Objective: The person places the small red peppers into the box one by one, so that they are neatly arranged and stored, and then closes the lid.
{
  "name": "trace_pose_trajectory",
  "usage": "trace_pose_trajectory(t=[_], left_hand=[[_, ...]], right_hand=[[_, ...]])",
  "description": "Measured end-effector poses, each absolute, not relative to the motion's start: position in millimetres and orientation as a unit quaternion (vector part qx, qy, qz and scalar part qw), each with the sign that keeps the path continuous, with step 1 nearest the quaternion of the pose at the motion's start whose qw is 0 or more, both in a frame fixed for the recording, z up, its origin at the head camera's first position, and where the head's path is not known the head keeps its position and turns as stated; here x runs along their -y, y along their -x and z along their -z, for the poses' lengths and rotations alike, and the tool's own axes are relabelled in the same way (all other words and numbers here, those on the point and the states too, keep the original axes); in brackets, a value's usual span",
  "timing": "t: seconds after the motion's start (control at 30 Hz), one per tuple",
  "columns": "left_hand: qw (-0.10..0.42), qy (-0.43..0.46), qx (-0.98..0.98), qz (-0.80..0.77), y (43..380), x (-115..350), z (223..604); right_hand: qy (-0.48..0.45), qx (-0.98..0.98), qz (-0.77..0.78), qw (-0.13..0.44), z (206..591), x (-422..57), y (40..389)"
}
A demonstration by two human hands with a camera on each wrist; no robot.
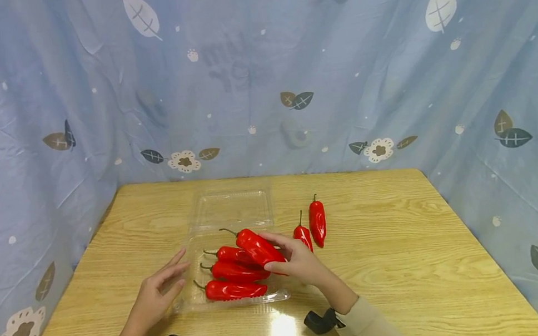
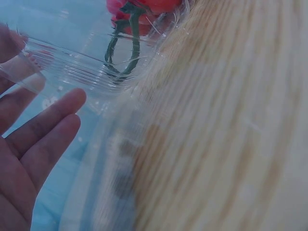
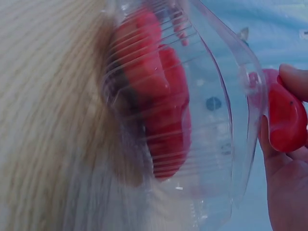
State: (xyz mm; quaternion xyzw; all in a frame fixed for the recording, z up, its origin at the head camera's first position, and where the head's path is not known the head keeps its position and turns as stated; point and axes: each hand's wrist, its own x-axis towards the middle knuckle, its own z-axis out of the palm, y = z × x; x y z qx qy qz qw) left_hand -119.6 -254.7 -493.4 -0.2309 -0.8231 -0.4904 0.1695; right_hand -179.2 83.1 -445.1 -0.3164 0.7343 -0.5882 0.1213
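Observation:
A red pepper [image 1: 257, 246] with a green stem is held in my right hand [image 1: 304, 259], above a clear plastic container [image 1: 280, 296]. In the right wrist view, the thumb and fingers grip this pepper [image 3: 287, 120] at the container's side. Three red peppers lie inside: one in front [image 1: 233, 290], one in the middle [image 1: 238, 271] and one behind [image 1: 233, 255], partly covered by the held one. At the container's left side is my left hand [image 1: 156, 297], its fingers extended and holding nothing. Left wrist view: fingertips [image 2: 72, 101] near the clear wall; whether they touch is unclear.
The container's clear lid [image 1: 234, 210] lies folded back on the far side. To the right on the wooden table [image 1: 387, 265] lie two more red peppers, one [image 1: 318, 221] farther off and one [image 1: 302, 235] partly behind my right hand. A blue patterned curtain [image 1: 258, 79] surrounds the table.

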Motion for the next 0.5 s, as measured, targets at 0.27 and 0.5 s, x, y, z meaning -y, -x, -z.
trace_pose_trajectory(t=[0.27, 0.5], left_hand=[[0.166, 0.224, 0.824, 0.493, 119, 255, 493], [0.163, 0.231, 0.817, 0.503, 120, 255, 494]], right_hand=[[0.338, -0.725, 0.573, 0.178, 442, -70, 183], [0.347, -0.759, 0.511, 0.206, 436, -56, 183]])
